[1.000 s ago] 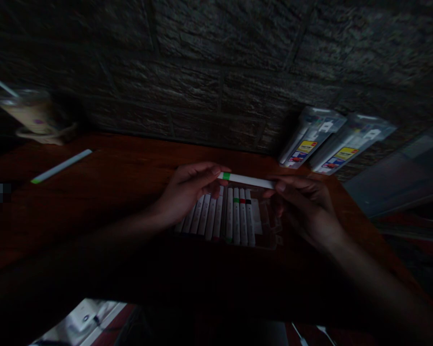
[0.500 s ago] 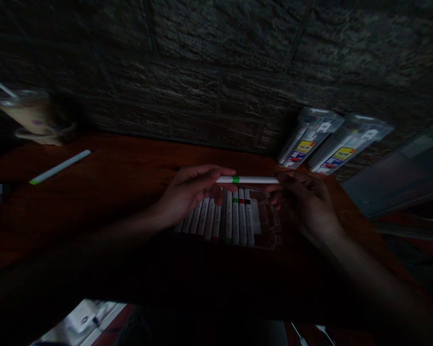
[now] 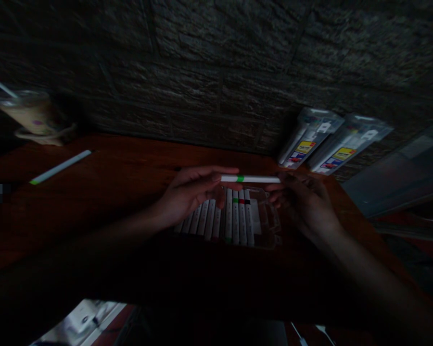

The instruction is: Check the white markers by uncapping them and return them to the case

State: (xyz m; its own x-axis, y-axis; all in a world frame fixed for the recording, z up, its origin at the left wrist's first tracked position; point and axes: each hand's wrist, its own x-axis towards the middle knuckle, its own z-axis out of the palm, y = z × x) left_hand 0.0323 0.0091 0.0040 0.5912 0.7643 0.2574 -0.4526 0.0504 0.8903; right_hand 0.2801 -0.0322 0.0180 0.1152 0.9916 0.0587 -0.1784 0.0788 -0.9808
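Note:
A white marker with a green band (image 3: 256, 179) lies level between my two hands. My left hand (image 3: 191, 192) pinches its left end between thumb and fingers. The other end sits in the fingertips of my right hand (image 3: 306, 197). Just below is a clear plastic case (image 3: 269, 242) lying open on the table, holding several white markers (image 3: 240, 221). Green, red and black bands show on some of them. My left hand hides the upper ends of the markers on the left side of the case.
A lone marker with a light green end (image 3: 60, 167) lies at the left on the wooden table (image 3: 130, 158). Behind it, a drink cup with a straw (image 3: 32, 113) stands in a holder. Two upright marker cases (image 3: 332, 142) stand at the back right by the stone wall (image 3: 202, 72).
The held marker has shifted slightly to the right, its green band now a little farther from my left fingers. My right hand has moved very slightly right; the rest looks the same.

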